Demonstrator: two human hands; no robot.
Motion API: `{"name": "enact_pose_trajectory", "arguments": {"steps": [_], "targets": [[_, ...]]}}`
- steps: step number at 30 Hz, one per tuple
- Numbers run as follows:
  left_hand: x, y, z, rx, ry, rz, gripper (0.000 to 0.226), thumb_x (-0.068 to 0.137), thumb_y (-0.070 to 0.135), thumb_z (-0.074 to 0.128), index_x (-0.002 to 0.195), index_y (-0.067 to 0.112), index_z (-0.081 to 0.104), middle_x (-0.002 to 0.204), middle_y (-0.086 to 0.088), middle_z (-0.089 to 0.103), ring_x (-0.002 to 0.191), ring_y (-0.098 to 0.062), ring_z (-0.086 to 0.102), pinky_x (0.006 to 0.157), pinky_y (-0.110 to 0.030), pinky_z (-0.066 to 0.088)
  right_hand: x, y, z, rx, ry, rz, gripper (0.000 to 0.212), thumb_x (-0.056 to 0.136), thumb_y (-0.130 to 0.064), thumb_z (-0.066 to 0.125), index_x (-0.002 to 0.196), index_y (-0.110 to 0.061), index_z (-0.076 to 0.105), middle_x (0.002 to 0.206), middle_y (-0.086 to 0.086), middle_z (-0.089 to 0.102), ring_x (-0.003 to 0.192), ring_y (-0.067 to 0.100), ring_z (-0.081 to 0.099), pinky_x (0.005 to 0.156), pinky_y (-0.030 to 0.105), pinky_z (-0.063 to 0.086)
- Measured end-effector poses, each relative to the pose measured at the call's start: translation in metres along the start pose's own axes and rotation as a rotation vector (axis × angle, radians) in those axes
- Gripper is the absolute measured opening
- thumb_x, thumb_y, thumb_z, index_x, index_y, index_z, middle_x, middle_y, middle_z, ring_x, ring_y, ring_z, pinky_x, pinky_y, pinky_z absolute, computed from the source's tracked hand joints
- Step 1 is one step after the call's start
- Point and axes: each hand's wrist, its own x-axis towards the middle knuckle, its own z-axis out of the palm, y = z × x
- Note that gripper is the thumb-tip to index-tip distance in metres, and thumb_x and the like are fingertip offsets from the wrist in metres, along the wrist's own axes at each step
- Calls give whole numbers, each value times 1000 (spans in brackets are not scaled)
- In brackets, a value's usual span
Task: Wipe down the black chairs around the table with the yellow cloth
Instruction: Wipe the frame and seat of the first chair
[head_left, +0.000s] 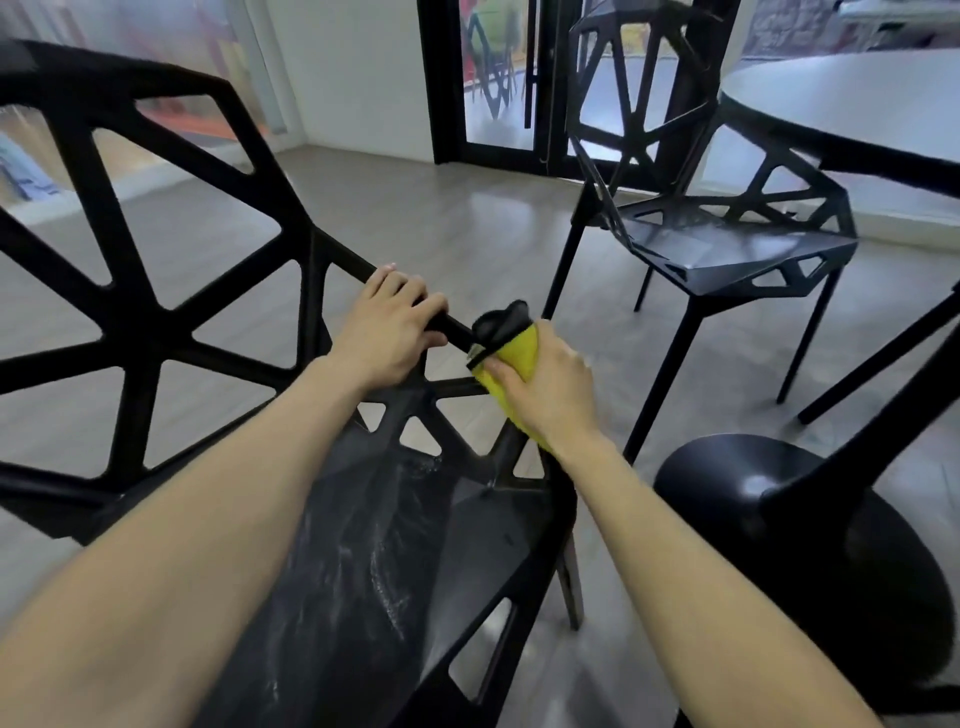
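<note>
A black lattice chair (156, 332) stands right below me, its seat streaked with pale smears. My left hand (387, 332) grips the chair's side rail from above. Just to the right, my right hand (550, 389) holds the yellow cloth (517, 348) wrapped around the end of that same rail; a grey-black part of the cloth sticks out above my fingers. A second black lattice chair (727, 244) stands farther off, beside the white round table (852, 98).
The table's black round base (810, 535) and slanted leg sit on the floor at the right, close to my right forearm. A black-framed glass door (498, 78) is at the back. Grey wood-look floor lies between the two chairs.
</note>
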Motion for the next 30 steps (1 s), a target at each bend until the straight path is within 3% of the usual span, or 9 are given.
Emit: {"name": "enact_pose_trajectory", "arguments": {"steps": [3, 6, 10, 13, 19, 22, 24, 27, 30], "targets": [[1, -1, 2, -48, -21, -34, 36, 98, 46, 71, 120, 18, 66, 110, -7, 60, 123, -39, 53, 129, -54, 21, -25, 5, 4, -71, 2, -207, 59, 94, -38, 77, 145, -19, 56, 142, 2, 62, 134, 25, 57, 107, 45, 51], [0, 4, -1, -137, -53, -72, 38, 100, 44, 72, 130, 22, 68, 130, -7, 62, 154, -36, 37, 134, -55, 9, -71, 35, -22, -62, -115, -436, 67, 94, -20, 78, 156, -18, 52, 168, -2, 41, 161, 15, 23, 132, 48, 20], [-12, 13, -22, -272, -112, -115, 53, 105, 33, 68, 156, 26, 55, 170, -6, 39, 167, -29, 12, 136, -48, 7, -69, 14, -48, 59, -45, -448, 55, 95, -18, 69, 150, -18, 58, 152, 0, 57, 147, 16, 45, 124, 44, 38], [-43, 8, -40, -352, -99, -171, 60, 104, 23, 69, 160, 21, 48, 175, -4, 32, 165, -24, 22, 133, -46, 24, -15, -41, -24, 60, 104, -473, 59, 97, -16, 71, 153, -15, 53, 155, 5, 52, 150, 24, 41, 127, 42, 32], [-118, -33, -74, -244, -226, -440, 40, 103, 24, 64, 143, 20, 62, 142, -3, 64, 129, -31, 61, 105, -47, 51, -14, -55, 62, -450, -550, -865, 57, 88, -4, 60, 144, -13, 61, 148, 8, 60, 143, 32, 46, 130, 48, 13], [-154, -60, -84, -173, -286, -488, 36, 102, 31, 63, 137, 25, 65, 134, 0, 68, 128, -27, 60, 109, -49, 48, 9, -66, 51, -356, -399, -880, 65, 86, 1, 58, 148, -16, 56, 147, 6, 59, 138, 33, 48, 119, 49, 35], [-170, -74, -88, -127, -284, -499, 35, 100, 34, 63, 135, 27, 66, 137, 3, 66, 132, -24, 58, 113, -48, 45, 22, -70, 48, -295, -177, -756, 62, 89, 1, 53, 150, -11, 55, 152, 10, 56, 147, 36, 43, 128, 46, 26], [-182, -88, -96, -54, -265, -499, 38, 96, 31, 70, 133, 23, 69, 139, -3, 63, 134, -30, 55, 117, -47, 38, -6, -64, 53, -367, -463, -851, 63, 84, -4, 46, 145, -8, 61, 150, 14, 58, 150, 37, 42, 131, 47, 16], [-193, -104, -105, 135, -156, -567, 53, 93, 34, 75, 141, 18, 64, 143, -13, 55, 134, -38, 48, 117, -52, 33, -11, -89, 52, -279, -576, -768, 61, 88, 1, 54, 146, -20, 58, 139, 8, 62, 134, 35, 53, 111, 47, 44]]}}
